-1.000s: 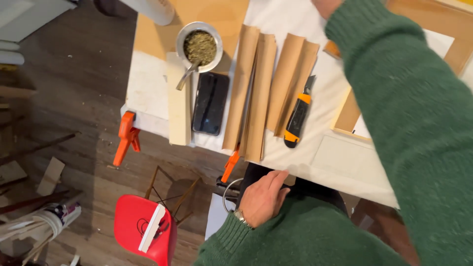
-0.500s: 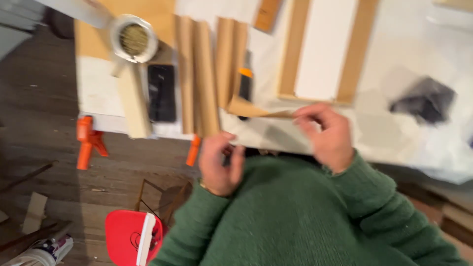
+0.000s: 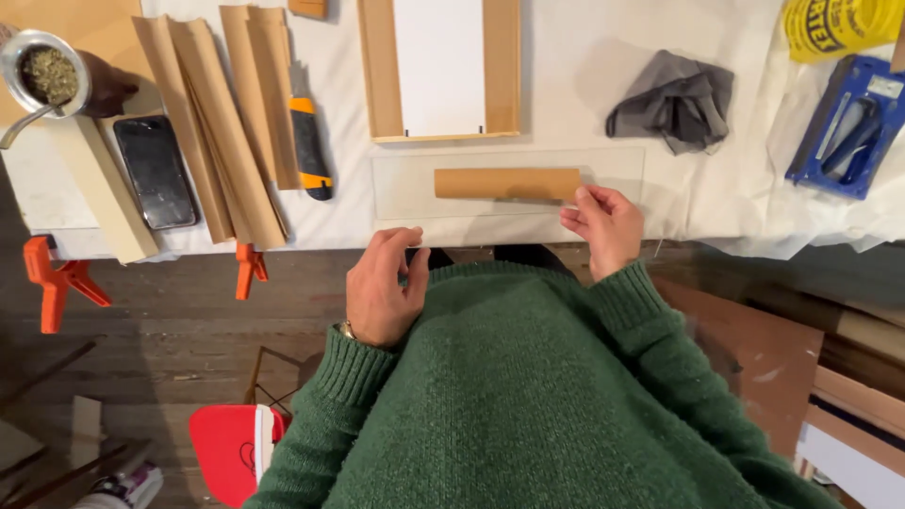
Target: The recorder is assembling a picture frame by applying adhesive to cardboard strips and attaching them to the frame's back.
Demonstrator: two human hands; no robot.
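A clear rectangular sheet lies flat at the near edge of the white-covered bench, with a brown paper strip lying on or under it. The right hand pinches the sheet's near right part, beside the strip's end. The left hand grips the sheet's near left corner. Beyond the sheet sits a wooden frame, a grey cloth to its right.

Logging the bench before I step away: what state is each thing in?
Clear sheet: flat at table edge, both hands on it.
Brown strip: lying on the sheet.
Utility knife: lying unused.
Phone: screen dark.
Grey cloth: crumpled.
Left hand: pinching the sheet's near edge.
Right hand: fingertips at the strip's end.
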